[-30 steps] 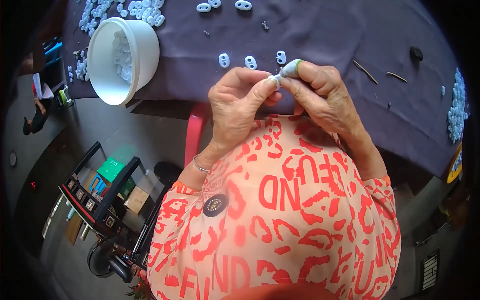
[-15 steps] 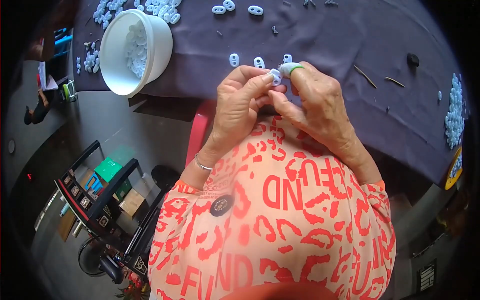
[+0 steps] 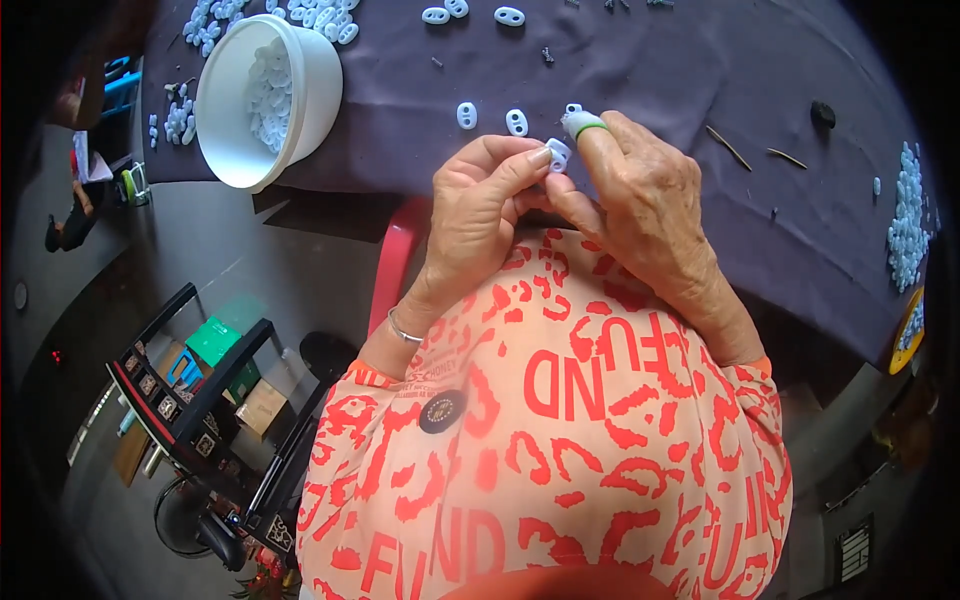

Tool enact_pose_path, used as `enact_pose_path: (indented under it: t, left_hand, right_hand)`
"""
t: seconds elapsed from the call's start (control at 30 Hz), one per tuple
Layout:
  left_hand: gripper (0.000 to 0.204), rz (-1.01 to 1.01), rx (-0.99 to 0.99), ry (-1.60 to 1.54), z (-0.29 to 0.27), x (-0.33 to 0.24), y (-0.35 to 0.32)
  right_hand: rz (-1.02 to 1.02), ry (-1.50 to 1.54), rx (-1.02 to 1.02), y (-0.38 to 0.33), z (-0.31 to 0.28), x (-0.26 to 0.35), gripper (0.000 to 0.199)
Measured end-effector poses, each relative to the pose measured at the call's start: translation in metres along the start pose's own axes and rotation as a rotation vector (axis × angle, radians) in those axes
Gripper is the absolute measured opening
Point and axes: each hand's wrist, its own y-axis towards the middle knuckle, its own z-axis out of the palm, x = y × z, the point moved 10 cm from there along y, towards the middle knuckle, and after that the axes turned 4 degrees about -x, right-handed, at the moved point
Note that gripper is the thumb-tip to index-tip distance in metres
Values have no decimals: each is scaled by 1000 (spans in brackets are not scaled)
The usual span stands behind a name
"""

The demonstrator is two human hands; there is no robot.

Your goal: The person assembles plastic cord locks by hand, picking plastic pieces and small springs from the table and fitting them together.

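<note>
My left hand (image 3: 477,200) pinches a small white oval plastic piece with two holes (image 3: 558,155) between thumb and fingers, just above the table's near edge. Beside it is my right hand (image 3: 640,180), its index finger stretched forward and apart from the thumb. That fingertip wears a white wrap with a green band (image 3: 590,123). The right thumb is close to the held piece; whether it touches cannot be told. Two more white oval pieces, a left one (image 3: 466,115) and a right one (image 3: 516,122), lie ahead, and another (image 3: 573,108) is partly hidden by the wrapped fingertip.
A white tub (image 3: 325,100) of small whitish pieces stands at the left, with loose oval pieces (image 3: 325,15) behind it. Small screws (image 3: 547,55), two thin sticks (image 3: 728,147) and a dark lump (image 3: 823,115) lie on the dark cloth (image 3: 660,70). Pale small parts (image 3: 908,220) are heaped right.
My right index finger has lifted slightly away from the held piece, leaving more of it showing. The piece has shifted a little to the right in my left hand's pinch.
</note>
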Motion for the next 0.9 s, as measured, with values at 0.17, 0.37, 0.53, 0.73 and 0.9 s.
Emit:
enact_pose_path:
  t: [0.17, 0.37, 0.53, 0.73, 0.9]
  left_hand:
    - [8, -8, -2, 15, 2, 0, -1]
    - [13, 46, -22, 140, -1, -2, 0]
    - [16, 4, -39, 336, -6, -1, 0]
    - [15, 67, -72, 431, -2, -6, -6]
    - [12, 144, -73, 442, 2, -11, -9]
  right_hand:
    - [-33, 0, 73, -2, 7, 2, 20]
    - [0, 140, 62, -6, 12, -6, 16]
    - [-70, 159, 8, -6, 12, -3, 15]
    - [-106, 189, 4, -10, 12, 0, 16]
    - [-130, 197, -35, -10, 11, 3, 16]
